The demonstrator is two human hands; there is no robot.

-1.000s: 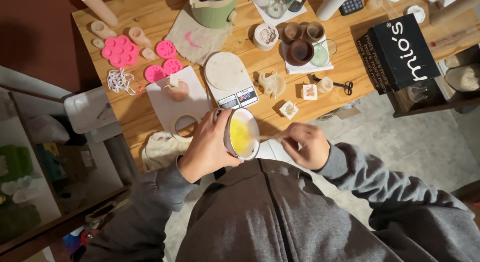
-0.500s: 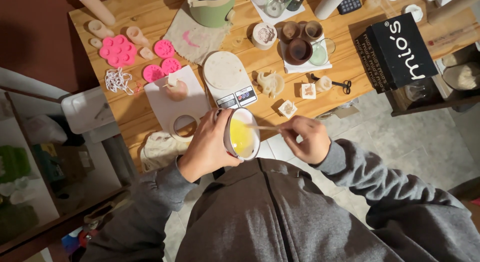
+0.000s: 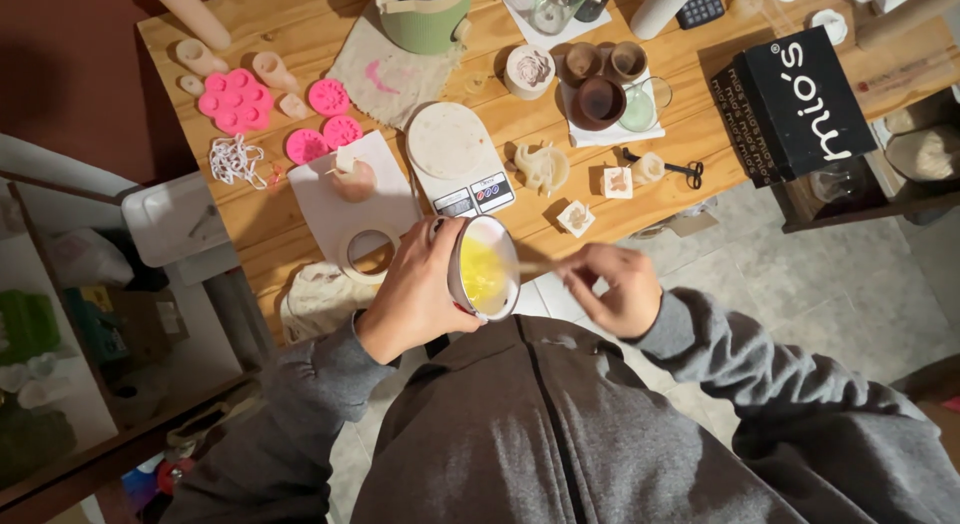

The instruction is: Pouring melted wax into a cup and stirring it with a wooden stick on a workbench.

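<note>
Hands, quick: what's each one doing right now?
Left hand: closed around a white cup of yellow liquid.
Right hand: pinching a thin wooden stick that reaches into the cup.

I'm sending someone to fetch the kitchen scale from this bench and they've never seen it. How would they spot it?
Start at the long wooden table and go to its near edge, just beyond the white cup of yellow liquid held in the left hand. The kitchen scale lies there, right of the white sheet. Unlike the pink moulds nearby, it has a pale round platform with small buttons.
</note>
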